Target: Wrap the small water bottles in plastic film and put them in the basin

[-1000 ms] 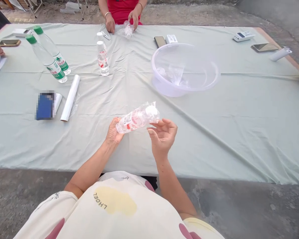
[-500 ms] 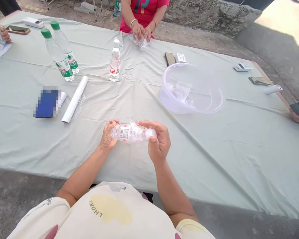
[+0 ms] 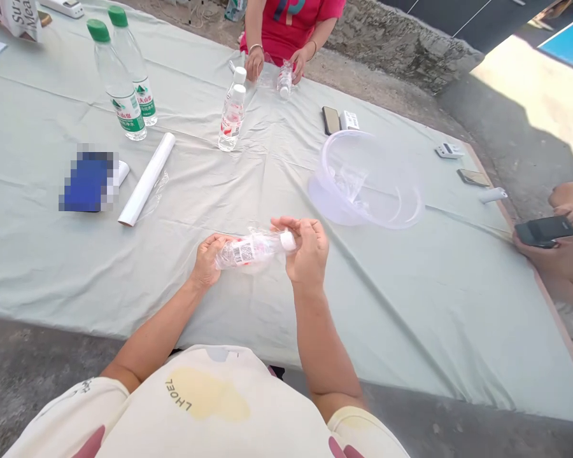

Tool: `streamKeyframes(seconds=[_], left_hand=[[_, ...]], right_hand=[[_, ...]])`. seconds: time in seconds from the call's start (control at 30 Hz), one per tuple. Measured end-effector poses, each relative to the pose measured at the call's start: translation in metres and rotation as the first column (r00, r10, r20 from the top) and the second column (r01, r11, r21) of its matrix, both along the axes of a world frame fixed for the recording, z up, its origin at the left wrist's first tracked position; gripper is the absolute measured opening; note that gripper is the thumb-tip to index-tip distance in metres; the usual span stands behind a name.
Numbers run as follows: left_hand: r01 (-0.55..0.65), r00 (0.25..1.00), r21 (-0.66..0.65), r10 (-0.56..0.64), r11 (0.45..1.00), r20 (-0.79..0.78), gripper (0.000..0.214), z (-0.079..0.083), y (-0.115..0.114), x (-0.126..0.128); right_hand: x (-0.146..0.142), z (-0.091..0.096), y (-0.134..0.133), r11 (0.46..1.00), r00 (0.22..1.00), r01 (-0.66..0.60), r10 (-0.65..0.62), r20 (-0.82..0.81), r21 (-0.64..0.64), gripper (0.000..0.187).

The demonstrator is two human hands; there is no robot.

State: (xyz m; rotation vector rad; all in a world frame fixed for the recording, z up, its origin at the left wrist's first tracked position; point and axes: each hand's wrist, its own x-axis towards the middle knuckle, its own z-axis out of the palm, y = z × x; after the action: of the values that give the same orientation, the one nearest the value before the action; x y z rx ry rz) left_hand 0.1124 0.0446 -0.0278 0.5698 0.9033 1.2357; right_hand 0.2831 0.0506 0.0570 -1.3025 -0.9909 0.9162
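I hold a small clear water bottle (image 3: 248,249) sideways above the pale green tablecloth (image 3: 410,305). It has a red and white label, a white cap and a thin clear plastic film around it. My left hand (image 3: 207,259) is closed round the bottle's base end. My right hand (image 3: 306,250) is closed round the cap end, fingers curled over the cap.
A clear plastic basin (image 3: 368,184) stands beyond my hands at the right. A white roll (image 3: 146,179), a blue object (image 3: 86,184), two green-capped bottles (image 3: 121,79) and a small bottle (image 3: 232,114) stand at the left and middle. A person in red (image 3: 286,25) handles a bottle opposite. Someone's hands with a phone (image 3: 544,230) are at the right edge.
My right hand has gone from open beside the cap to closed over it. The bottle has come down nearer the cloth. My view has swung up and to the right.
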Motion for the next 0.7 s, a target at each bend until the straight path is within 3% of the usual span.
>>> streamKeyframes(seconds=[0.1,0.23,0.33,0.53,0.6,0.7], left_hand=[[-0.066,0.998,0.013,0.066,0.998,0.024,0.028,0.001,0.002,-0.006],[-0.104,0.992,0.009,0.103,0.995,0.067,0.027,0.001,0.004,-0.011],[-0.090,0.995,0.022,0.089,0.996,0.046,0.028,-0.001,0.003,-0.012],[-0.072,0.997,0.026,0.071,0.997,0.032,0.031,-0.004,0.002,-0.011],[-0.054,0.998,0.033,0.053,0.998,0.034,0.030,-0.004,0.002,-0.011],[-0.040,0.999,0.028,0.039,0.999,0.024,0.027,-0.002,0.002,-0.013]], right_hand=[[0.013,0.003,0.007,0.991,0.989,0.127,-0.131,0.073,0.049,0.035],[0.014,0.012,0.003,0.991,0.950,-0.133,0.134,0.283,-0.026,0.051],[0.003,0.016,-0.002,0.975,0.867,-0.204,0.222,0.445,-0.088,0.037],[-0.004,0.019,-0.002,0.990,0.816,-0.124,0.064,0.574,0.065,0.025],[0.000,0.022,-0.001,0.988,0.746,-0.119,0.025,0.666,0.096,0.027],[0.005,0.029,-0.001,0.974,0.580,-0.163,-0.033,0.814,0.156,0.036]])
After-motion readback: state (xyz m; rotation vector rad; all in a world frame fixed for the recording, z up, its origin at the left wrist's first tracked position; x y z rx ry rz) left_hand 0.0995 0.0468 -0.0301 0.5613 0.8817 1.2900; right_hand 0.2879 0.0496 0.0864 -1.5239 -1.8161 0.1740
